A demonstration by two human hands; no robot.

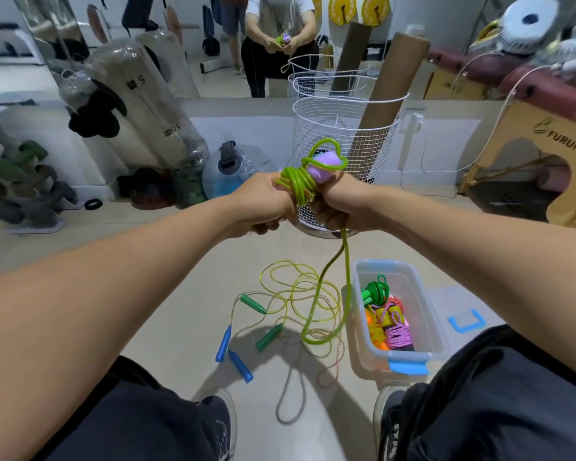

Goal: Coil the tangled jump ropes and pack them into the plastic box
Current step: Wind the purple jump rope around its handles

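Left hand: your left hand (263,202) sat just left of the frame's middle, fist closed around the wound part of the green rope (296,183).
Right hand: your right hand (341,202) sat just right of the middle, touching the left one, clenched on the same rope and on the purple handle (321,168) that stuck up above it.
Fingers: on both hands they curled shut around the bundle; I could not tell exactly which strand each one pinched.
Green rope: several turns were wrapped tight beside the purple handle, one loop stood up over it, and a long doubled tail hung from under your right hand down to the floor (180,277).
Loose ropes: at lower centre a yellowish clear rope (280,287) lay tangled on the floor, with two green handles (269,337) and two blue handles (223,344) near it.
Plastic box: the clear box (423,314) stood open on the floor at lower right, just beside the tangle, with blue clips.
Box contents: a coiled green rope, an orange one and a pink one (399,334) lay packed inside.
Lid: it lay on the floor to the right of the box, its blue clip (467,319) showing.
Wire basket: a white basket (343,128) stood behind your hands, holding a cardboard tube.
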